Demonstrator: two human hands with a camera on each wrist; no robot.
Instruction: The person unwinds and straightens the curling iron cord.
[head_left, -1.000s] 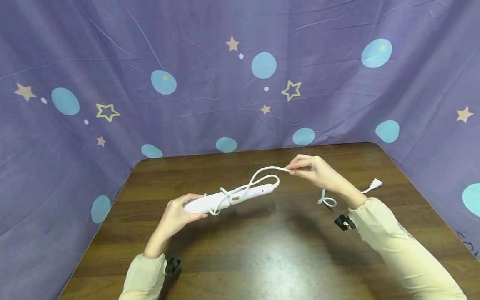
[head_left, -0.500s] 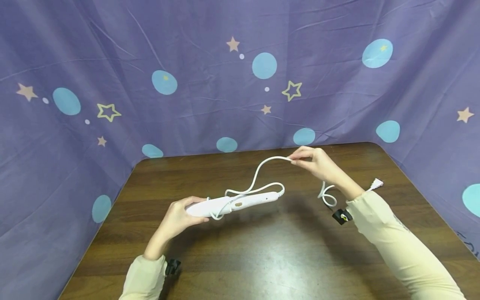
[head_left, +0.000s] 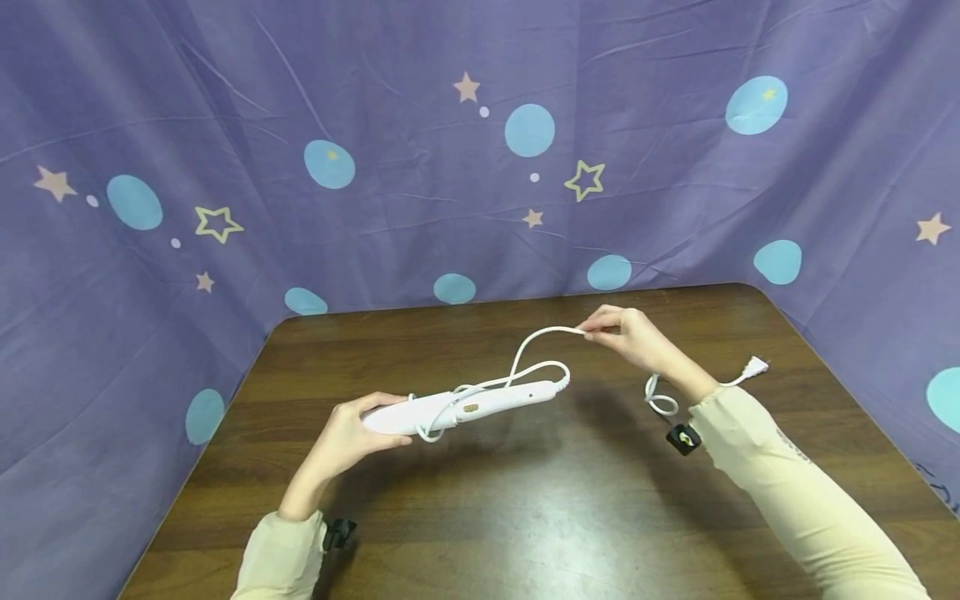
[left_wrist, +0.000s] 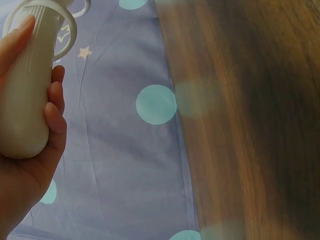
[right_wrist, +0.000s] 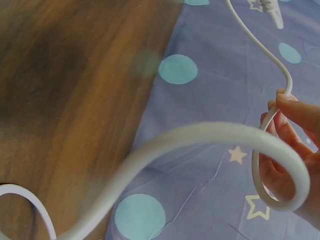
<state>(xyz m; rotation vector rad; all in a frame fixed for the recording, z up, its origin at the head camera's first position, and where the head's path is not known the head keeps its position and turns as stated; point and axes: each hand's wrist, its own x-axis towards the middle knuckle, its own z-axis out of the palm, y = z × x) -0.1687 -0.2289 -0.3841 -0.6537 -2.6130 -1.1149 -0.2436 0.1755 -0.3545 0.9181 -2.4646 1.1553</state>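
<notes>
A white hair straightener (head_left: 506,402) with a small gold-coloured button is held over the table in the head view, its cord end pointing right. My left hand (head_left: 347,437) grips its rounded end, thumb on one side and fingers curled round the other, as the left wrist view shows. The white cord (head_left: 551,329) loops round the body near my left fingertips and overlaps its middle. My right hand (head_left: 633,340) pinches the cord between thumb and fingers, drawing it into a raised arch. In the right wrist view a big cord loop (right_wrist: 200,133) hangs below that pinch.
The cord's far part lies curled on the brown wooden table (head_left: 480,517), with a white two-pin plug (head_left: 755,367) at the right. A purple curtain (head_left: 405,225) with stars and dots surrounds the table's back and sides. Black camera mounts (head_left: 682,439) sit at the wrists.
My right hand rose with the cord, then dropped slightly. Cord over the straightener's middle has loosened and spread into a wider arch. The left hand keeps its grip, shifting slightly.
</notes>
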